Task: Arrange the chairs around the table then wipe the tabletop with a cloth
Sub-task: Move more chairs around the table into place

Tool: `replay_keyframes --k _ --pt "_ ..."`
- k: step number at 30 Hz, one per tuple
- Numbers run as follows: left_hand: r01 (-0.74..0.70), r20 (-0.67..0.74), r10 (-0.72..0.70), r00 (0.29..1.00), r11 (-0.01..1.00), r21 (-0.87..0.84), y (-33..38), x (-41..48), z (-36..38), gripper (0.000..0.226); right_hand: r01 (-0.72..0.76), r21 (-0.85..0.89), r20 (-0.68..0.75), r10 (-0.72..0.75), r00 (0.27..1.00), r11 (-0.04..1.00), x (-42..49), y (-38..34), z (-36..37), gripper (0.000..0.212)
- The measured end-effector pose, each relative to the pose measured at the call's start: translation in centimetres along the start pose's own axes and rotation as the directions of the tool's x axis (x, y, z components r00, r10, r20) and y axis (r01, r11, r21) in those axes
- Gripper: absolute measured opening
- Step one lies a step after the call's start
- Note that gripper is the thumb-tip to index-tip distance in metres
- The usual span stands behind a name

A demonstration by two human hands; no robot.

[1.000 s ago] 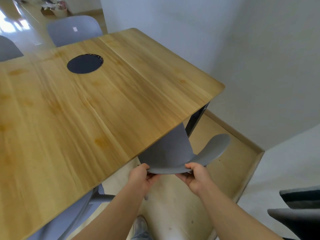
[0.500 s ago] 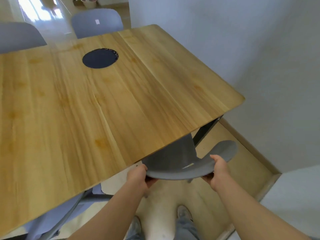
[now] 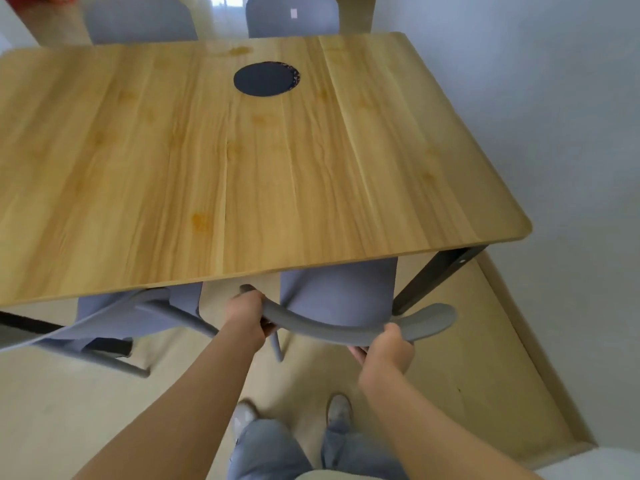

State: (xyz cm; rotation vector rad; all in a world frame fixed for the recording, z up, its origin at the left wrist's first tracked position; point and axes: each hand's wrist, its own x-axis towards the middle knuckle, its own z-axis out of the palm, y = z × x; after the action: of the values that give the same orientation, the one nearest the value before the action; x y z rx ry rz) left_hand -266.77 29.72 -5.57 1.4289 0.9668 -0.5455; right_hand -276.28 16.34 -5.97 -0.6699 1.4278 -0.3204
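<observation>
Head view: the chair-arranging step is being carried out. The grey chair [image 3: 341, 289] is being held by its curved backrest, its seat partly tucked under the near edge of the bench [image 3: 277, 174], close to the right-hand corner. The left grip [image 3: 247, 311] is clamped around the backrest's left end, with the fingers curled under the rim. The right grip [image 3: 391, 351] is closed round it further along, and the backrest's right tip is being left free.

For the step to be done well, the push should be shared evenly between both grips, so that the chair is being kept square to the bench edge and not swung. The black bench leg [image 3: 433, 278] is standing just beside the seat's right side, so a slight leftward line is judged safer. Contact should also be avoided with the second chair [image 3: 138, 317], parked just beside it on the left. Knuckles could be pinched against the bench edge if the chair is being driven in too far.

A dark round disc [image 3: 266, 79] is lying on the bench. No cloth can be made out, so the wiping is judged not yet begun.
</observation>
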Motion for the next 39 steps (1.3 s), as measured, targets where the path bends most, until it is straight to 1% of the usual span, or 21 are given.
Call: replay_keyframes --k 2,3,5,8,10,14,20,22,25,28,33,37,39 --pt "0.021 0.020 -0.021 1.000 1.000 -0.006 -0.5 -1.3 0.4 0.007 -0.015 -0.015 0.075 0.016 0.997 1.000 -0.3 -0.5 -0.6 0.038" --pt "0.008 0.029 -0.008 1.000 1.000 0.003 -0.9 -1.8 0.4 0.012 -0.012 -0.046 0.086 0.016 0.996 0.999 -0.1 -0.5 -0.9 0.035" --pt "-0.015 0.026 0.016 1.000 0.999 -0.033 -1.2 -2.1 0.3 0.016 0.008 -0.083 0.119 0.002 0.993 0.997 -0.1 -0.8 -1.3 0.027" --pt "-0.017 -0.001 0.017 1.000 0.998 -0.067 -1.4 -2.1 0.0 0.006 0.010 -0.120 0.164 0.010 0.986 0.993 0.3 -1.2 -1.6 0.021" --pt "-0.018 -0.008 0.017 1.000 0.995 -0.101 -1.6 -2.4 0.3 0.011 -0.001 -0.128 0.176 0.024 0.984 0.992 0.5 -1.6 -1.6 0.022" --pt "-0.024 -0.016 0.022 1.000 0.986 -0.164 -1.8 -2.7 1.6 0.016 0.006 -0.151 0.159 0.018 0.987 0.989 1.8 -2.9 -1.0 0.038" --pt "-0.012 -0.010 0.010 1.000 0.962 -0.271 -2.6 -3.0 3.9 0.015 0.030 -0.179 0.185 0.004 0.983 0.983 3.7 -5.5 -0.6 0.034" --pt "-0.010 0.002 0.011 1.000 0.956 -0.292 -2.9 -3.1 4.9 0.010 0.042 -0.183 0.210 -0.002 0.978 0.982 4.5 -6.6 -0.8 0.029" --pt "-0.015 0.005 0.017 1.000 0.949 -0.316 -3.3 -3.2 5.6 0.009 0.041 -0.169 0.251 0.003 0.968 0.985 5.3 -7.7 -0.9 0.006" --pt "-0.029 0.007 0.033 0.999 0.939 -0.343 -3.2 -3.2 5.9 0.011 0.043 -0.148 0.298 0.003 0.955 0.988 5.7 -8.1 -0.8 0.016" --pt "-0.050 -0.024 0.044 0.999 0.919 -0.391 -2.7 -3.0 5.8 0.010 0.033 -0.172 0.374 0.034 0.927 0.985 6.0 -8.5 0.3 0.017" --pt "-0.058 -0.062 0.036 0.997 0.916 -0.397 -2.6 -3.1 6.1 0.014 0.019 -0.217 0.396 0.070 0.916 0.976 6.4 -9.0 0.8 0.012" --pt "-0.047 -0.072 0.022 0.997 0.928 -0.370 -2.3 -3.0 6.3 0.014 0.017 -0.245 0.374 0.078 0.924 0.969 6.6 -9.0 0.9 0.020"
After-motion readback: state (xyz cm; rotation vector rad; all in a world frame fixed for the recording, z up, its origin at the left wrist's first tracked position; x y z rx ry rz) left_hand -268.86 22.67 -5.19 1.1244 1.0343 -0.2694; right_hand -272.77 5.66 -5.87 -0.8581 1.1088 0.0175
